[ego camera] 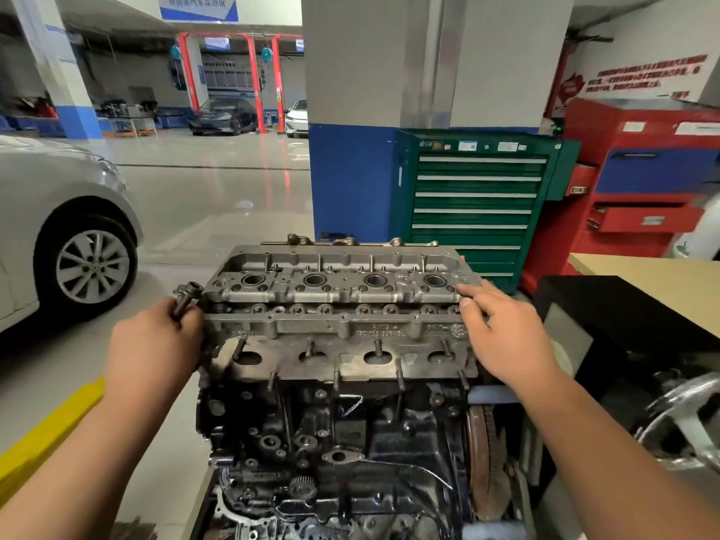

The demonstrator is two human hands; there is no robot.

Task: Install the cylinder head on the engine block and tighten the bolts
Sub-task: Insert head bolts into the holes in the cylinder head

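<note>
1. The silver cylinder head (339,305) sits in the centre of the frame, on top of the dark, grimy engine block (343,442), which fills the lower middle.
2. The left hand (156,344), at centre left, is closed around the shanks of the bolts (187,298). Their dark heads stick up above the fist, just beside the left end of the head. There seems to be more than one bolt, but the heads blur together and cannot be counted.
3. The right hand (502,337), at centre right, rests on the right end of the cylinder head. Its fingers are spread slightly apart and nearly straight, with the tips touching the metal and holding nothing.
4. A rusty flywheel (483,461) shows at the block's right side, lower right of centre.
5. A green tool cabinet (475,204) stands behind the engine at upper right, with a red tool cabinet (643,181) to its right.
6. The front of a silver car (58,196) occupies the left edge, and a yellow floor line (50,430) runs below it.
</note>
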